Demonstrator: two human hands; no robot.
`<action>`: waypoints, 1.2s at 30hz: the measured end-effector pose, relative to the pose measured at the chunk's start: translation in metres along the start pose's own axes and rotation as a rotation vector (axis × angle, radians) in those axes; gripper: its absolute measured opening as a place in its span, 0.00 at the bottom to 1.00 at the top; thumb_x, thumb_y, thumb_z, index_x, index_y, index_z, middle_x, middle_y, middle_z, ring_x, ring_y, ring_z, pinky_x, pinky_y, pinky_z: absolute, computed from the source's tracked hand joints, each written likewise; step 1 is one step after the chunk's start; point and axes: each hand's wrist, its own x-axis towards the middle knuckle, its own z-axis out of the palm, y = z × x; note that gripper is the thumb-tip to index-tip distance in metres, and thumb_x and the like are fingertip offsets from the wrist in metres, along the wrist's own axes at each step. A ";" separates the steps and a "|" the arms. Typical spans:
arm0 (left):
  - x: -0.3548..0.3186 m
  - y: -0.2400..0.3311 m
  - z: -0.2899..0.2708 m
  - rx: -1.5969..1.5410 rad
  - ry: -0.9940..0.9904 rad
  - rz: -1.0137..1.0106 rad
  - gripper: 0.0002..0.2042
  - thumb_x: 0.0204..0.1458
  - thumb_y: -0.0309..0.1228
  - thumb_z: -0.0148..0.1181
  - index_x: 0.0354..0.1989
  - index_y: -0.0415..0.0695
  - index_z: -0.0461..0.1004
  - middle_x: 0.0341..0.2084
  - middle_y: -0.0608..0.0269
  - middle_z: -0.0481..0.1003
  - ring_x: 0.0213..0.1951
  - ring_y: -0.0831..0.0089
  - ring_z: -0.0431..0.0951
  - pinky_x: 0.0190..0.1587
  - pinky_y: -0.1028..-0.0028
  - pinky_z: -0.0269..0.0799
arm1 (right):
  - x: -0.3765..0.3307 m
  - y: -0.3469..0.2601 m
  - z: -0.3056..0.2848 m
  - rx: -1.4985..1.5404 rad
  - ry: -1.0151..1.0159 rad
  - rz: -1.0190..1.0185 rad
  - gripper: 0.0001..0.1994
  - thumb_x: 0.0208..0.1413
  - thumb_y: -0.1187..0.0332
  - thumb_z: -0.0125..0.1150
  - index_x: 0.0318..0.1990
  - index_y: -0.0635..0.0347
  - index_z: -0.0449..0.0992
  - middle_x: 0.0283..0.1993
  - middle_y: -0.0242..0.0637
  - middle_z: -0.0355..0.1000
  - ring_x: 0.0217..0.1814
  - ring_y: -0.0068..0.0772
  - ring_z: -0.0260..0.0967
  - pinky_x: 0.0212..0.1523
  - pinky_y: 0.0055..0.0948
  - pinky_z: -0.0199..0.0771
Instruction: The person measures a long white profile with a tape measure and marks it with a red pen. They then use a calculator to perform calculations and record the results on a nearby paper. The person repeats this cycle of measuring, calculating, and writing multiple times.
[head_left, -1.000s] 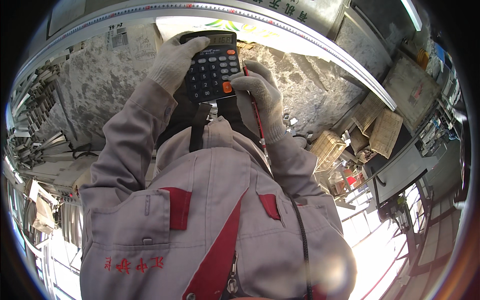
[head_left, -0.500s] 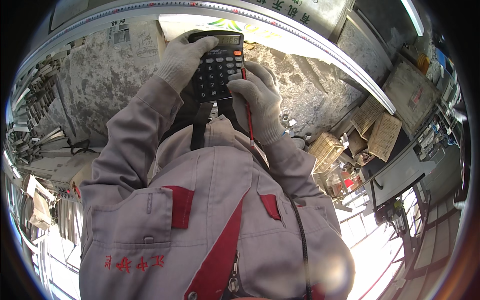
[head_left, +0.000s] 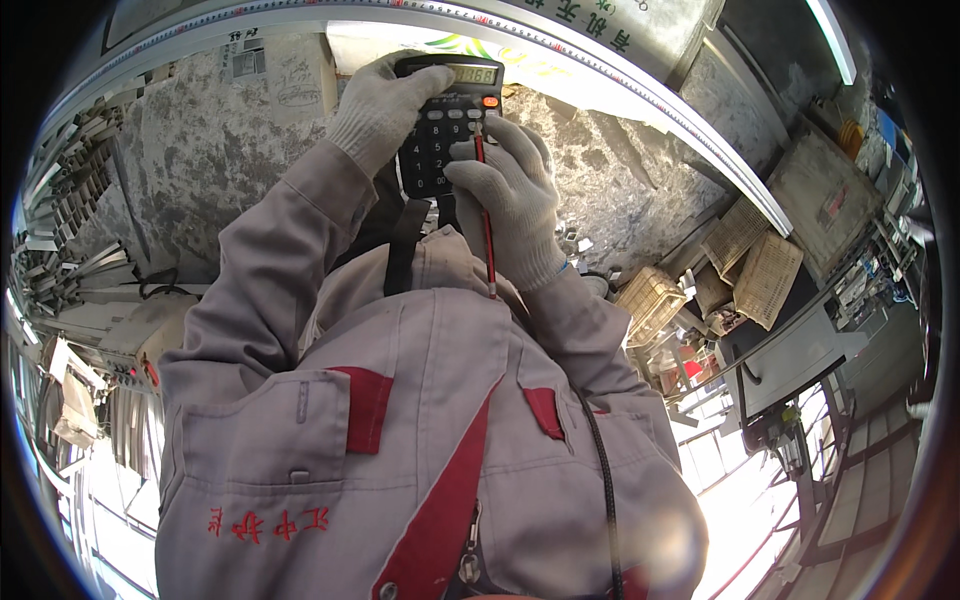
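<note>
Fingers: our left hand (head_left: 385,105) clamped round the calculator (head_left: 445,125); our right hand (head_left: 510,195) curled on a red pencil (head_left: 487,235), thumb at the keys.

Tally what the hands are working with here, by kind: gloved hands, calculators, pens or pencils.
Gloved hands: 2, left hand and right hand
Calculators: 1, black calculator, held by the left hand
Pens or pencils: 1, red pencil, in the right hand
Total: 4
</note>
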 end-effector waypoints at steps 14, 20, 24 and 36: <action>-0.002 0.001 -0.004 -0.114 0.018 -0.006 0.16 0.62 0.33 0.69 0.53 0.34 0.82 0.41 0.58 0.84 0.37 0.74 0.84 0.42 0.73 0.83 | -0.001 -0.014 0.001 0.066 0.005 0.033 0.17 0.47 0.80 0.73 0.43 0.50 0.78 0.46 0.34 0.82 0.65 0.48 0.75 0.64 0.52 0.75; 0.003 0.000 -0.011 -0.172 0.034 -0.039 0.16 0.62 0.33 0.69 0.52 0.35 0.82 0.39 0.60 0.84 0.35 0.75 0.84 0.40 0.75 0.83 | -0.019 0.011 -0.015 0.045 0.164 0.179 0.13 0.53 0.83 0.70 0.40 0.52 0.79 0.43 0.34 0.84 0.56 0.52 0.80 0.60 0.47 0.80; -0.001 0.001 -0.012 -0.154 0.024 -0.061 0.16 0.62 0.33 0.69 0.52 0.34 0.81 0.38 0.62 0.84 0.34 0.76 0.84 0.39 0.75 0.83 | -0.026 0.011 -0.020 0.041 0.156 0.174 0.13 0.53 0.83 0.70 0.40 0.52 0.78 0.42 0.34 0.84 0.57 0.52 0.80 0.60 0.46 0.80; -0.007 0.003 -0.001 -0.153 0.000 -0.149 0.16 0.62 0.30 0.68 0.54 0.34 0.79 0.38 0.61 0.84 0.33 0.75 0.85 0.37 0.75 0.85 | -0.035 0.020 -0.025 0.101 0.192 0.206 0.12 0.54 0.83 0.66 0.42 0.52 0.81 0.43 0.36 0.82 0.54 0.50 0.81 0.58 0.44 0.81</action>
